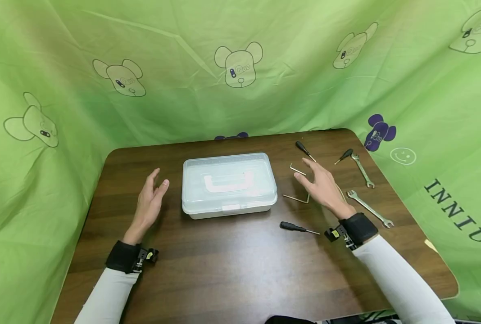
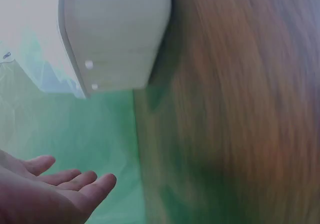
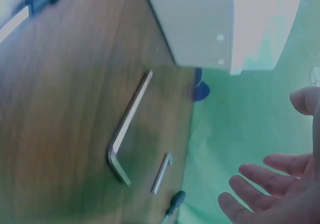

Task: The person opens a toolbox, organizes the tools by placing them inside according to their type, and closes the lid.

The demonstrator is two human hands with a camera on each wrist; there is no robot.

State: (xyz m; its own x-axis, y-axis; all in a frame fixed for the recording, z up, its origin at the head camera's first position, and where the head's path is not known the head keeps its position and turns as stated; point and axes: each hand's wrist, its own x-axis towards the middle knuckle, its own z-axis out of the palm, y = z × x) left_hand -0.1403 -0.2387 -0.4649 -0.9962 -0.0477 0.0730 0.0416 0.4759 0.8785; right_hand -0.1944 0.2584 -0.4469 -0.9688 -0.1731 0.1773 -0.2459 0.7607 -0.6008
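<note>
A white plastic toolbox with a translucent lid and a folded handle stands on the table, its lid down. To its left my left hand hovers with relaxed fingers, holding nothing. On the other side my right hand is held above the tools, fingers extended and nothing in them. Two L-shaped hex keys lie between the box and that hand: a larger hex key and a smaller hex key. A black-handled screwdriver lies in front of them.
Farther back lie another screwdriver and a short screwdriver. Two open-ended wrenches rest at the right, a rear wrench and a nearer wrench. A green printed curtain hangs around the brown wooden table.
</note>
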